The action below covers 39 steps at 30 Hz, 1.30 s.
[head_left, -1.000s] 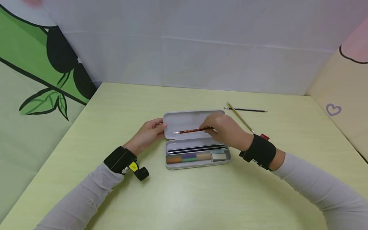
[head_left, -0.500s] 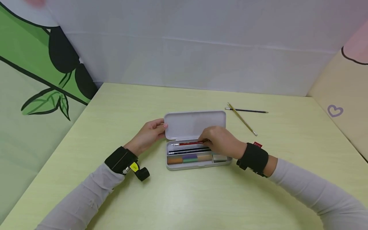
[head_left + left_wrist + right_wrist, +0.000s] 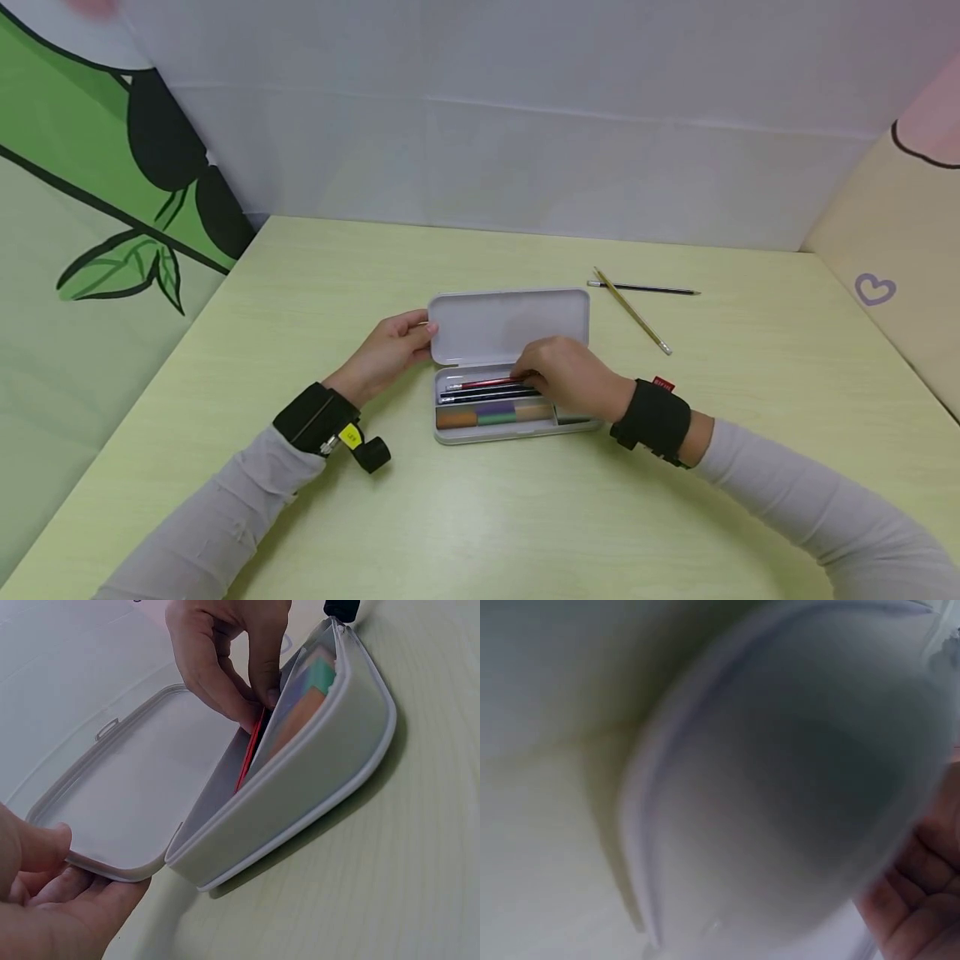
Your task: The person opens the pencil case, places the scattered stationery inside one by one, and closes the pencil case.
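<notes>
A white pencil case (image 3: 487,437) lies open on the table, its lid (image 3: 506,325) tilted back. My left hand (image 3: 386,350) holds the lid's left edge, thumb on the inner face and fingers beneath, as the left wrist view shows. My right hand (image 3: 573,375) pinches a red pencil (image 3: 480,384) inside the back compartment, over dark pencils (image 3: 487,395). The front compartment holds an orange block (image 3: 456,417) and green, purple and tan pieces; the right hand covers most of its right end. In the right wrist view the case wall (image 3: 780,825) is blurred.
Beyond the case to the right, a gold pencil (image 3: 637,317) lies across a dark pencil (image 3: 660,290). A pale wall (image 3: 480,167) stands behind the table (image 3: 450,517), with printed panels on both sides.
My right hand has brought the red pencil down from in front of the lid into the back compartment, moving slightly left and toward me. The left hand stays on the lid.
</notes>
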### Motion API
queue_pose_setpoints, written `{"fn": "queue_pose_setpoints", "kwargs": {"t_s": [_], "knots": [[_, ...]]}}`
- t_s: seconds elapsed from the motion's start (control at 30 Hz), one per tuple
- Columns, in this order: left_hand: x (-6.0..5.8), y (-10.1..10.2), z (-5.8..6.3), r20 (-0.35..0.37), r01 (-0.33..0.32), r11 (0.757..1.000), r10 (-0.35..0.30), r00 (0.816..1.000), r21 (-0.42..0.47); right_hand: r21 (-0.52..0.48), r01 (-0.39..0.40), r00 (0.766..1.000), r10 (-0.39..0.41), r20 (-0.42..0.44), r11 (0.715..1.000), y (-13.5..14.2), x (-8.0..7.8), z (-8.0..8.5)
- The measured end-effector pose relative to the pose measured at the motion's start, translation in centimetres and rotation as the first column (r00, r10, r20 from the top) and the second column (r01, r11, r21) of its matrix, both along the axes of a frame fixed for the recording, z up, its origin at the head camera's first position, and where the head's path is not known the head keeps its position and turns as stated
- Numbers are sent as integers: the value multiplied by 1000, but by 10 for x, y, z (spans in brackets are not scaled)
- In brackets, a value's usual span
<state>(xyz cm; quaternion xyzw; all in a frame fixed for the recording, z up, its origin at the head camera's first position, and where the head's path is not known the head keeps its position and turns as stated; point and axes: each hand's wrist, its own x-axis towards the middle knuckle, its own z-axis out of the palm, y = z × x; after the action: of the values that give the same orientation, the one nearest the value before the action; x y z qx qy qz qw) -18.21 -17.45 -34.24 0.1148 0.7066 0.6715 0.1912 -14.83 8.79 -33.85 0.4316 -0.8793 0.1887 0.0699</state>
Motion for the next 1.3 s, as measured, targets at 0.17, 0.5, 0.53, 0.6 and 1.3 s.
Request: {"fn": "queue_pose_setpoints", "kwargs": {"t_s": [0.17, 0.5, 0.53, 0.6, 1.3], "knots": [[0, 0, 0, -2, 2, 1000, -2, 1000, 7, 7, 3, 1000, -3, 7, 1000, -2, 0, -2], [1, -1, -1, 4, -3, 1000, 3, 1000, -5, 2, -16, 999, 16, 34, 1000, -4, 3, -4], [1, -1, -1, 5, -4, 1000, 4, 1000, -8, -1, -19, 999, 19, 40, 1000, -4, 3, -4], [0, -1, -2, 6, -3, 1000, 3, 1000, -10, -8, -26, 998, 26, 57, 1000, -4, 4, -4], [2, 2, 2, 5, -20, 1000, 20, 1000, -8, -362, 294, 930, -353, -107, 885, 60, -30, 46]]}}
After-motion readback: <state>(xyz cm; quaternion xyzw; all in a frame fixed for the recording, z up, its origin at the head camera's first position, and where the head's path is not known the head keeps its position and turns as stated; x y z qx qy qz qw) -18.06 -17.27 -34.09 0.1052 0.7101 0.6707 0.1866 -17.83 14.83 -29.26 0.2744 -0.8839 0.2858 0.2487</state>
